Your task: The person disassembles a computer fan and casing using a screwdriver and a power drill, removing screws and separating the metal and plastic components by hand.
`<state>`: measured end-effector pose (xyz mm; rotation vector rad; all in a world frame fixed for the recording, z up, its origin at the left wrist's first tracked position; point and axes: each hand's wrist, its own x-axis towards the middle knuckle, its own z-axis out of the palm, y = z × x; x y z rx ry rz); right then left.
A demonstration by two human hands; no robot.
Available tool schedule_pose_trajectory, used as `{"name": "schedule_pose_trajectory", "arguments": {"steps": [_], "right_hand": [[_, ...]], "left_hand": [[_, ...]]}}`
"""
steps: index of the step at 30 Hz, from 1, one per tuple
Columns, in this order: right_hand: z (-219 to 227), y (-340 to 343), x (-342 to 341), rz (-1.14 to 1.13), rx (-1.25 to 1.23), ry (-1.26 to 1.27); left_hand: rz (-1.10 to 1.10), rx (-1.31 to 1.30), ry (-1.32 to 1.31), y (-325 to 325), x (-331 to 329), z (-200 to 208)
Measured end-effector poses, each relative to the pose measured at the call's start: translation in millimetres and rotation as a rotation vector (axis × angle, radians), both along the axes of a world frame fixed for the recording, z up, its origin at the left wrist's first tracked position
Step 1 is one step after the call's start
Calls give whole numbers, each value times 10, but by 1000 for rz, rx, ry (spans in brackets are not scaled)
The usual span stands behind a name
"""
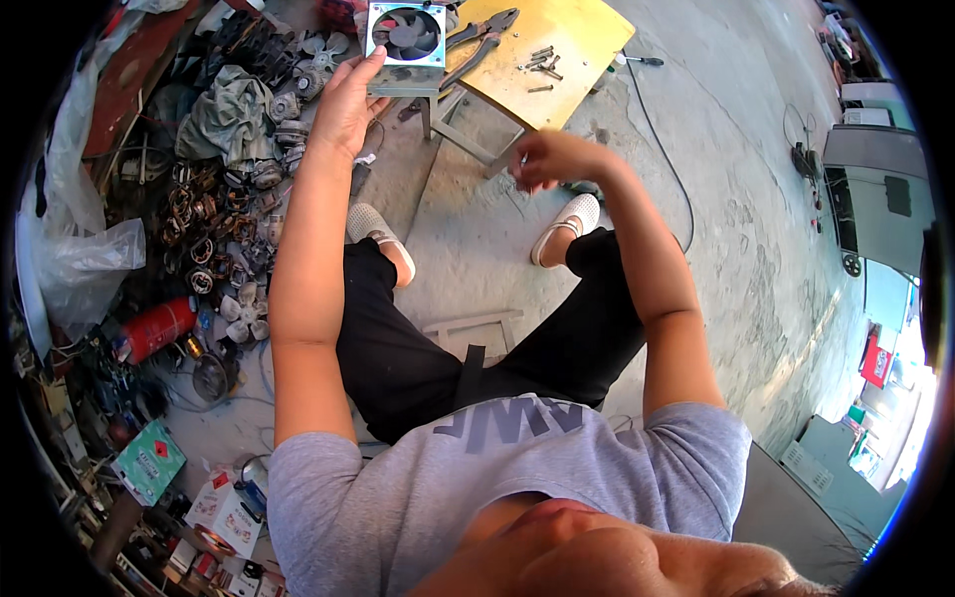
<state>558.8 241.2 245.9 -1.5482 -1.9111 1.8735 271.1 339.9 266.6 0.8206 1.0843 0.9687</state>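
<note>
My left hand [345, 107] grips a silvery metal computer power supply [410, 78] by its near left side, the thumb along its edge. A dark round fan [407, 36] sits in the upward face of that box. The box rests at the left edge of a small yellow-topped table [587, 40]. Pliers with dark handles [481, 48] lie right beside it. Several loose screws [542, 62] are scattered on the yellow top. Just off the table's near edge hangs my right hand [559, 159], its fingers curled in; what they hold, if anything, is hidden.
A heap of motor and fan parts [214, 214] covers the floor at left, with a crumpled cloth [231, 114] and a red cylinder [159, 330]. A screwdriver [642, 61] lies right of the table, near a dark cable [665, 139]. Grey cabinets [880, 204] stand far right.
</note>
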Motion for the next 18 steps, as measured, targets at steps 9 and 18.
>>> {"name": "schedule_pose_trajectory", "arguments": {"steps": [9, 18], "right_hand": [[-1487, -269, 139, 122, 313, -575], [227, -21, -387, -694, 306, 426]], "left_hand": [[-142, -51, -84, -11, 41, 41], [-313, -3, -155, -129, 192, 72]]}}
